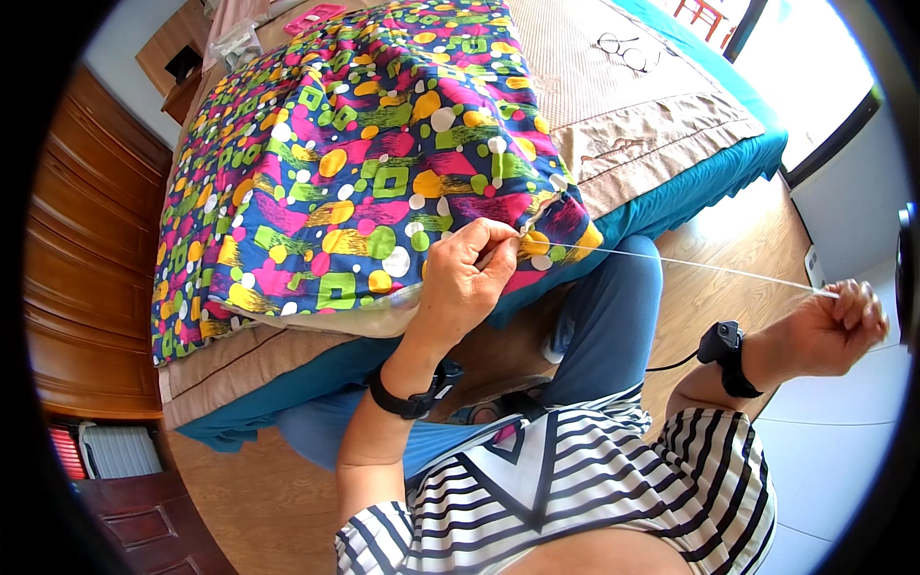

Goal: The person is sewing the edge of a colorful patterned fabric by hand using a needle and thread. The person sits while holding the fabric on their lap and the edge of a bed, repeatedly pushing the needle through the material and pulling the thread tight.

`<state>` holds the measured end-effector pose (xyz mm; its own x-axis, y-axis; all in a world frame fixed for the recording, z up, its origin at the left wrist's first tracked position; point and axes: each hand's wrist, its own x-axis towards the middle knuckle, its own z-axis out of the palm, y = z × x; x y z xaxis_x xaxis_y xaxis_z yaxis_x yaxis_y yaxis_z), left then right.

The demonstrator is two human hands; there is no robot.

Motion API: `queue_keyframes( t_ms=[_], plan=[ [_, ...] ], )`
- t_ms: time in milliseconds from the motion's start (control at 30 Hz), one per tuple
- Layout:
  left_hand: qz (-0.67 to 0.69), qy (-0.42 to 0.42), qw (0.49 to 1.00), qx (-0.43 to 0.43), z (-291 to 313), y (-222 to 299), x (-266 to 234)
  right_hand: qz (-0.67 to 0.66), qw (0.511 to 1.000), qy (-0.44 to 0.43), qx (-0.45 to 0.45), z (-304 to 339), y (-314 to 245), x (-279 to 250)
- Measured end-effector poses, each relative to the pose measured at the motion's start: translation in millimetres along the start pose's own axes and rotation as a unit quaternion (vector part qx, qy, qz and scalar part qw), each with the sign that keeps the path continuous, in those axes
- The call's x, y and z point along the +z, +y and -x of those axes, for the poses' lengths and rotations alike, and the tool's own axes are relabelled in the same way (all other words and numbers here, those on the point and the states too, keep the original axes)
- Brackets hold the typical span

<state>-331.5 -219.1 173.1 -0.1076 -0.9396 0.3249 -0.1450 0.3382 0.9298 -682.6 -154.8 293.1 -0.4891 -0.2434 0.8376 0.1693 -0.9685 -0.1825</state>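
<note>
striped shirt (599, 479) seen nearest; beyond it, thread (709, 265) stretched taut between both hands by bed (661, 105).

patterned quilt (374, 172) is spread on bed, its near r. corner pinched by l. hand (465, 283) fingers; thread is gripped in curled r. hand (829, 333) fingers, well out to the side. step in hand, prob.: hand-sewing, a stitch drawn tight at the corner. next move seems to call for fabric kept pinched, thread slackened w/o tangling & r. fingers brought to the quilt edge.

Short-sleeved top (613, 470), black-and-white striped, with chevron front panel (517, 476); blue trousers (615, 316). Black wrist straps (740, 378) carry boxy black devices (721, 341); thin black cable (673, 365) at right device.
</note>
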Motion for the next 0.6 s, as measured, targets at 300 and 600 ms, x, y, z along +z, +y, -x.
queue_keyframes(
  t_ms=[300,600],
  plan=[
    [-0.014,-0.013,0.999,0.045,3.7,-1.1,-0.1,0.319,0.820,-0.227,0.417,82.8,103.5,54.5],
    [-0.061,0.004,0.997,0.050,0.4,9.5,2.4,0.208,0.790,-0.258,0.516,118.4,130.3,63.7]
  ],
)
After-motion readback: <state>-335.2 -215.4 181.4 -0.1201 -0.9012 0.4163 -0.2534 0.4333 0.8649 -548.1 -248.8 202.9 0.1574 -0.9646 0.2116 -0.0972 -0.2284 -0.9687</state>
